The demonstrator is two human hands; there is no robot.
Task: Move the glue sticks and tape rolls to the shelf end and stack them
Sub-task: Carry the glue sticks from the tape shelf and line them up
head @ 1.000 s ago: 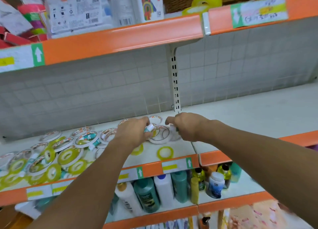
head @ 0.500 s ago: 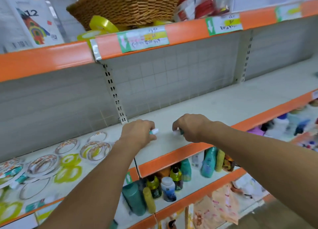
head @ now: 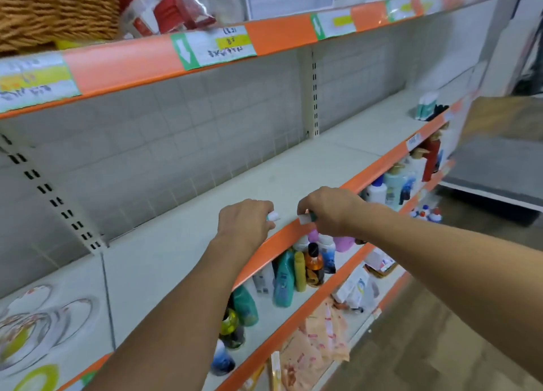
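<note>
My left hand [head: 245,221] grips a glue stick [head: 273,216]; only its white cap end pokes out of the fist. My right hand [head: 329,211] grips another glue stick [head: 306,218], showing a white cap and a bit of green body. Both hands hover over the front edge of the pale middle shelf [head: 205,243]. Several tape rolls [head: 44,323] lie flat at the far left of that shelf. A small stack of glue sticks and dark items [head: 429,108] stands at the shelf's far right end.
The orange shelf lip [head: 379,167] runs diagonally below my hands. Bottles [head: 293,273] crowd the shelf underneath. A wicker basket [head: 55,8] and red packets [head: 164,11] sit on the shelf above. A slotted upright [head: 315,97] divides the back wall.
The view has swung right along the shelf, and both hands have travelled right with their glue sticks. The tape rolls have slid to the lower left corner, and the far end stack has come into view.
</note>
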